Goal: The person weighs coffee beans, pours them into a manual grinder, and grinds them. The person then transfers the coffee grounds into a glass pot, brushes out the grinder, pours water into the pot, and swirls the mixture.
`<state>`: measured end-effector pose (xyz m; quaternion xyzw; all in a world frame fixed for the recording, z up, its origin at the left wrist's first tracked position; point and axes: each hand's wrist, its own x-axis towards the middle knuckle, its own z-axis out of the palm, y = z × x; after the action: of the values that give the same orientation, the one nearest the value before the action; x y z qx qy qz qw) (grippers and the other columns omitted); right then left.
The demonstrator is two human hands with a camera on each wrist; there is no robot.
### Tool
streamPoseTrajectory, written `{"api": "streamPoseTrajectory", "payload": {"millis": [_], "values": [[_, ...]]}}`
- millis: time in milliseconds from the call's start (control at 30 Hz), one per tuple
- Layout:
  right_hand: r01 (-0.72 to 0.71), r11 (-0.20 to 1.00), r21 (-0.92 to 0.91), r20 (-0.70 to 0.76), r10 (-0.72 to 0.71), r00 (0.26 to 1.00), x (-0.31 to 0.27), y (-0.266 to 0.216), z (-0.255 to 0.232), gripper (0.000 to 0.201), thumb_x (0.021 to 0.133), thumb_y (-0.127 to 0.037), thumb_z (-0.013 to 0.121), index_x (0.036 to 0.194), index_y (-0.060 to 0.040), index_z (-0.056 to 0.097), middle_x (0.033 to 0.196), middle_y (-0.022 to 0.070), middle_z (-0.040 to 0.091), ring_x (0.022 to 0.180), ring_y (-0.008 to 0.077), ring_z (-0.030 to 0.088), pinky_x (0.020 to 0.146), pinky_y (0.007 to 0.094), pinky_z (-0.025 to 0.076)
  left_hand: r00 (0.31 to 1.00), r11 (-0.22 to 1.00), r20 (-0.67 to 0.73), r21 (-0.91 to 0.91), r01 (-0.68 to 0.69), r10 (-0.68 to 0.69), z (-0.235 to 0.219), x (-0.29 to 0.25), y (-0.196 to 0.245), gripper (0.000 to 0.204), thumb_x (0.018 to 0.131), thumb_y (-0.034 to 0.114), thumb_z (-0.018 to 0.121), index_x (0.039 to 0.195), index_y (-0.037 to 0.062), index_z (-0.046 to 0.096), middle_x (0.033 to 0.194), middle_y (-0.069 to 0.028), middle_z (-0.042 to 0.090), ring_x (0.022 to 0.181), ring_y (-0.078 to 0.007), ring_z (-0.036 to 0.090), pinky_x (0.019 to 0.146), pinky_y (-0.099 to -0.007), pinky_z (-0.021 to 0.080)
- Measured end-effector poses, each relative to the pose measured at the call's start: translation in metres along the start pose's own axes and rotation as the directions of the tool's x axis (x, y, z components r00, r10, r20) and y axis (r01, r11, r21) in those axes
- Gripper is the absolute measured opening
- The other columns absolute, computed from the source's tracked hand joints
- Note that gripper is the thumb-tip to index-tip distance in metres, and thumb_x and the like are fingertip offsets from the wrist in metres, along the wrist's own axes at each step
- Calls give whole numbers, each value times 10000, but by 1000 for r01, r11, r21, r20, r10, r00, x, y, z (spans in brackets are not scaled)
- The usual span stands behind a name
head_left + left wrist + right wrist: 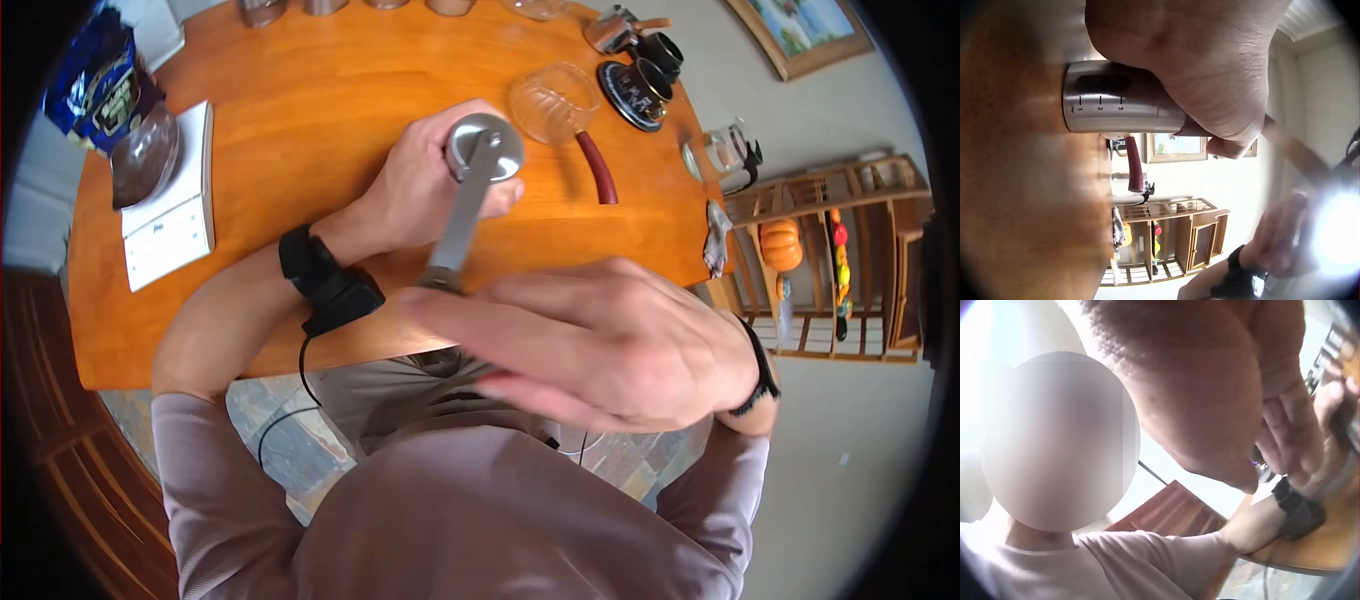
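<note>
My left hand (435, 170) grips a steel cylinder with a crank on top, a hand coffee grinder (462, 165). In the left wrist view the grinder's body (1094, 115) carries marks for 1, 2 and 3 and stands upright on the table. Its flat metal crank arm (466, 215) reaches toward my body, ending in a dark knob. Blurred, my right hand (620, 345) is at that end, its index finger extended across the knob and its thumb apart. The knob is partly hidden in the head view.
A glass pot with a red handle (598, 170) stands right of the grinder. Farther right are dark cups on saucers (632, 95) and a glass carafe (722, 150). At left, a glass bowl (148, 160) sits on a white scale (170, 240) near a blue bag (105, 90).
</note>
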<state>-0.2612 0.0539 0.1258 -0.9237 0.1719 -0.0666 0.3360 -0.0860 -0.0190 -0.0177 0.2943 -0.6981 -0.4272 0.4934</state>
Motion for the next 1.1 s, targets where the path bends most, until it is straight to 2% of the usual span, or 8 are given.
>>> {"api": "streamPoseTrajectory", "payload": {"millis": [133,233,300,600,733,867,1000,1100], "values": [[43,991,123,-21,-40,999,42,14,1,608,900,-72,678,1435,75,429,925,192,682,704,309,632,622,433,504,995,996,58,-26,88,-86,-11,-5,2,266,788,171,806,952,54,632,790,-10,624,719,-123,598,677,-291,488],[98,994,-49,-180,-105,978,65,33,-8,399,875,-7,566,1259,68,487,632,185,616,602,349,638,577,422,482,993,995,80,-33,94,-91,-6,-6,2,263,789,167,803,952,52,630,791,-8,621,720,-120,599,675,-288,488],[-112,974,199,-123,138,983,78,31,-21,400,840,-23,567,1229,50,510,611,185,625,580,368,643,574,442,488,990,993,95,-44,106,-101,-5,1,-2,262,789,164,800,951,51,629,792,-6,620,721,-118,599,674,-286,488],[32,993,-114,93,-21,995,85,17,-17,384,794,-18,566,1166,81,557,814,262,682,843,391,703,689,464,536,975,974,86,-76,214,-207,-24,-37,-7,253,791,152,790,950,48,624,795,2,614,725,-110,600,670,-278,487],[160,956,-247,-29,-173,985,104,37,-25,295,822,-49,562,1084,65,633,875,263,695,907,392,702,765,471,545,959,956,71,-90,278,-273,-9,-22,-10,249,791,147,785,950,46,621,796,6,611,726,-106,600,668,-274,486],[-160,851,-500,-173,84,981,106,88,-56,395,967,-307,551,876,37,721,907,237,715,874,393,701,788,454,556,980,981,100,-69,180,-173,-4,0,10,234,800,126,755,969,48,614,825,18,622,738,-87,602,669,-263,489],[-448,783,-431,-186,409,893,37,112,-85,561,1042,-511,472,1106,11,667,784,222,668,757,378,658,723,465,520,974,965,147,-177,196,-171,-6,1,2,278,814,96,745,1016,21,569,877,-39,633,714,-90,637,591,-247,506],[-565,763,-315,-206,526,825,-10,79,-77,640,1053,-540,419,936,26,694,665,203,614,682,368,647,666,475,509,980,949,132,-260,180,-149,-1,1,5,249,816,48,700,1022,20,564,796,-33,625,579,-102,607,526,-252,488]]}}
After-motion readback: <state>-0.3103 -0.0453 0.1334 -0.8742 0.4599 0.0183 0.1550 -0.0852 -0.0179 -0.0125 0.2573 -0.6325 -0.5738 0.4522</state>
